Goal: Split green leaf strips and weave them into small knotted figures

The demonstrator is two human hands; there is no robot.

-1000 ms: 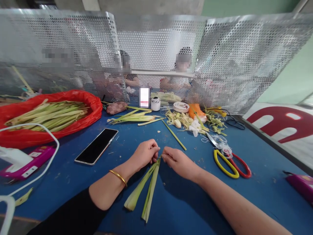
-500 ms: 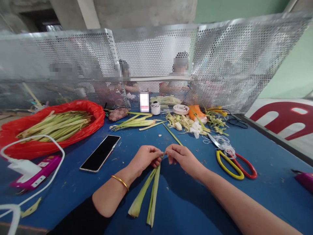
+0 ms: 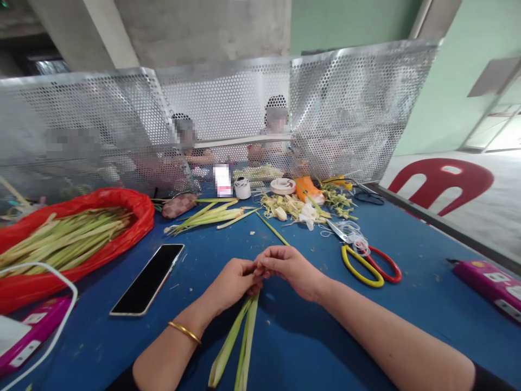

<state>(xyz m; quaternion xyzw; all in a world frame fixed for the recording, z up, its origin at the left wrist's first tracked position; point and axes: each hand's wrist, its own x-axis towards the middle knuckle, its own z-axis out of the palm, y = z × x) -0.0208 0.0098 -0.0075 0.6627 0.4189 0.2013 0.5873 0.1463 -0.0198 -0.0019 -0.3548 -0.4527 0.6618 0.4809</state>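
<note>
Long pale-green leaf strips (image 3: 247,339) hang from the closed fingers of my left hand (image 3: 234,285), their broad ends fanned toward me over the blue table (image 3: 317,353). My left wrist wears a gold bangle. My right hand (image 3: 291,269) meets the left fingertips at the top of the strips, its thumb and fingers pinched together. What lies in that pinch is hidden or too small to tell. A single green stalk (image 3: 272,228) lies just beyond my hands. Scissors (image 3: 370,266) with one yellow and one red handle lie to the right, by tangled white string (image 3: 356,236).
On the left are a phone (image 3: 148,279), a red plastic bag (image 3: 142,212) of leaf strips, and a purple power strip (image 3: 38,336). More strips (image 3: 211,214), a tape roll (image 3: 283,186) and scraps (image 3: 280,205) lie behind. A perforated metal screen (image 3: 236,98) stands beyond, with people behind it.
The view has swung to the right, showing more of a red chair and another purple power strip. My right hand has come closer to the left, and their fingertips now overlap.
</note>
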